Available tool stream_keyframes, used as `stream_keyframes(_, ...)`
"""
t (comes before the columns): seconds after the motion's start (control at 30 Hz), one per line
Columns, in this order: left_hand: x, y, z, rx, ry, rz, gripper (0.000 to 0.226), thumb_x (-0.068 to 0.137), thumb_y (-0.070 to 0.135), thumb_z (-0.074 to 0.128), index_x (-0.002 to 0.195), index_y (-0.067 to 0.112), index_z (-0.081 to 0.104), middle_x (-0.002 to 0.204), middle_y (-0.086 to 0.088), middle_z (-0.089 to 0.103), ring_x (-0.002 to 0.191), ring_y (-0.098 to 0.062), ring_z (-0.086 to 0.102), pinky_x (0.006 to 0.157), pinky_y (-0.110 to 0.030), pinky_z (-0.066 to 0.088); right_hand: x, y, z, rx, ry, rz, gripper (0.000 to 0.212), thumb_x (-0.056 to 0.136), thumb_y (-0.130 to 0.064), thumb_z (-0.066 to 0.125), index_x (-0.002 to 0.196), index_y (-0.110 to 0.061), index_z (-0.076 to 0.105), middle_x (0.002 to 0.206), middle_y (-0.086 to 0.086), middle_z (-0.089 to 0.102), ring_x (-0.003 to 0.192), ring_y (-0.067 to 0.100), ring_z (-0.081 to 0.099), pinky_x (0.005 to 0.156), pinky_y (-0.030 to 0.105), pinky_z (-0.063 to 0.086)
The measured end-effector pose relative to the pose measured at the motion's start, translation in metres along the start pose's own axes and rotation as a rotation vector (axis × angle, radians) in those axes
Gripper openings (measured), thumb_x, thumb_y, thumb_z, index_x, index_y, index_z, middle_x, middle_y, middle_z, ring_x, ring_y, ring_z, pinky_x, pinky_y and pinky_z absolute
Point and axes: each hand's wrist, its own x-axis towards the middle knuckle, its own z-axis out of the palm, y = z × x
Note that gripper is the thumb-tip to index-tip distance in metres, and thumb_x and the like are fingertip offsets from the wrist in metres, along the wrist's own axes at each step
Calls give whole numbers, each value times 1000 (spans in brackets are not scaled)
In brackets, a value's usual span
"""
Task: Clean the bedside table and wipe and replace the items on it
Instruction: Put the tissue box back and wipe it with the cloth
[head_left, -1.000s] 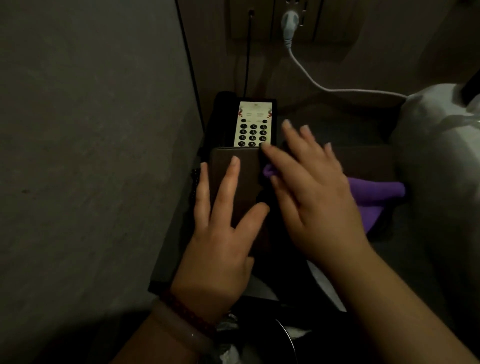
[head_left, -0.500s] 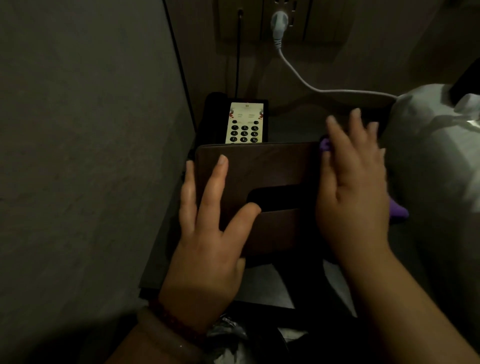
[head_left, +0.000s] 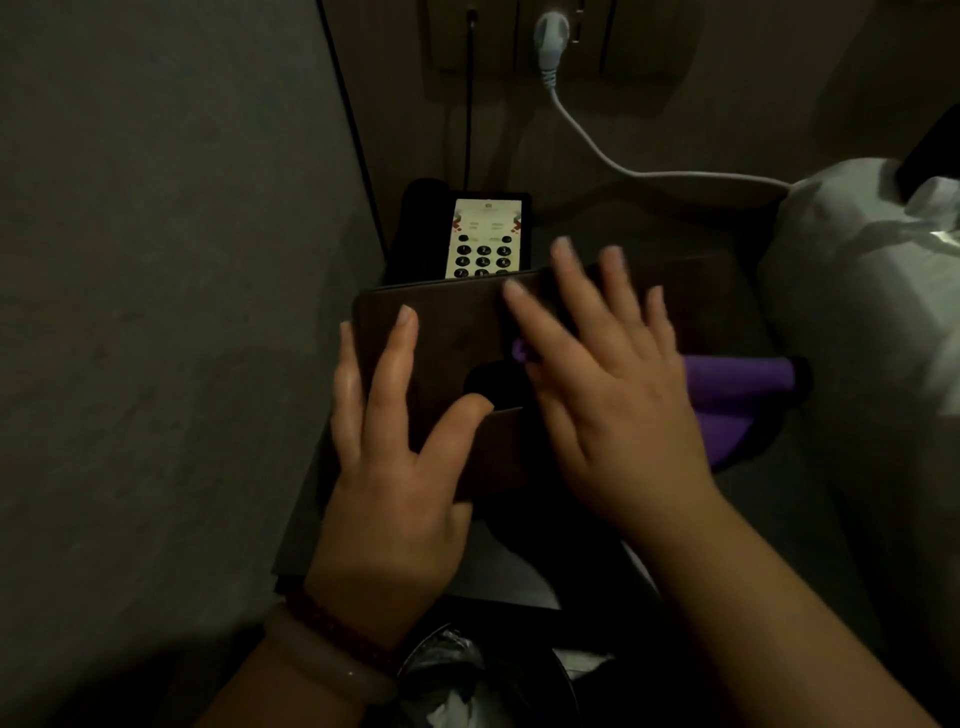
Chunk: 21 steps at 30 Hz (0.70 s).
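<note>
Left hand (head_left: 395, 457) spread flat on dark brown box (head_left: 447, 332), right hand (head_left: 613, 395) blurred, straight fingers hiding most of purple cloth (head_left: 737, 384)

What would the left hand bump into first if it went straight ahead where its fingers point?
Probably the telephone, which stands just behind the brown box that the left hand lies flat on. Depth is hard to judge, so it may pass above it.
</note>
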Motion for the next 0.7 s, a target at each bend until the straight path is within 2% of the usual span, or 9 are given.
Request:
stream_keyframes(0.07, 0, -3, -2, 7, 7, -8, 68, 54, -1, 80, 111, 26, 55, 156, -11, 10, 143, -42, 2, 112, -29, 2, 3, 9, -2, 19, 46, 57, 53, 95, -33, 36, 147, -36, 24, 156, -6, 6, 144, 18, -1, 115, 42, 0)
stream_keyframes(0.17, 0, -6, -6, 19, 33, -9, 68, 53, -2, 82, 111, 24, 57, 156, -13, 10, 143, -43, 2, 110, -22, 4, 3, 27, -13, 198, 170, 546, 51, 99, -37, 36, 147, -42, 18, 159, -5, 2, 145, 21, -4, 117, 49, 8)
stream_keyframes(0.2, 0, -6, -7, 20, 39, -10, 68, 53, -2, 81, 111, 24, 57, 156, -13, 9, 143, -42, 2, 110, -23, 5, 2, 25, -15, 233, 156, 620, 55, 97, -43, 37, 147, -44, 15, 159, -6, -1, 146, 20, -4, 117, 49, 10)
stream_keyframes(0.33, 0, -7, -5, 23, 66, -38, 68, 54, -3, 79, 112, 25, 55, 156, -11, 7, 143, -41, 0, 113, -46, 11, -1, 10, -13, 130, 98, 440, 84, 77, -66, 51, 145, -50, 5, 159, -9, -7, 145, 19, 0, 110, 41, 13)
stream_keyframes(0.4, 0, -7, -6, 45, 79, -29, 69, 54, -2, 80, 112, 26, 54, 156, -11, 8, 143, -42, 0, 113, -46, 9, 3, 14, -17, 237, 132, 542, 94, 72, -59, 62, 144, -52, 3, 159, -10, 0, 142, 11, 8, 108, 35, 18)
stream_keyframes(0.5, -1, -5, -7, 69, 80, 4, 71, 51, -1, 82, 111, 25, 53, 155, -13, 11, 142, -45, 4, 114, -30, 2, 3, 27, -23, 371, 191, 685, 96, 74, -38, 71, 148, -42, 9, 151, -6, 29, 123, -3, 29, 98, 20, 28)
stream_keyframes(0.57, 0, -4, -4, 88, 49, 6, 73, 49, 3, 84, 111, 27, 52, 154, -13, 11, 141, -47, 6, 111, -36, 4, 2, 28, -25, 340, 203, 682, 91, 77, -30, 69, 149, -38, 14, 136, -9, 44, 110, -5, 35, 92, 18, 30)
stream_keyframes(0.63, 1, 1, -3, 104, 23, 13, 71, 54, 19, 84, 115, 30, 51, 156, -12, 8, 141, -46, 3, 105, -52, 6, 2, 29, -28, 299, 232, 651, 88, 78, -26, 68, 150, -35, 17, 117, -15, 44, 104, -5, 36, 90, 18, 30)
stream_keyframes(0.7, 3, 10, -10, 99, 22, 23, 71, 66, 52, 72, 129, 34, 44, 158, -12, 4, 142, -44, -4, 105, -60, 9, 3, 31, -34, 263, 270, 628, 87, 79, -23, 68, 150, -32, 19, 108, -15, 38, 101, -5, 35, 87, 16, 30)
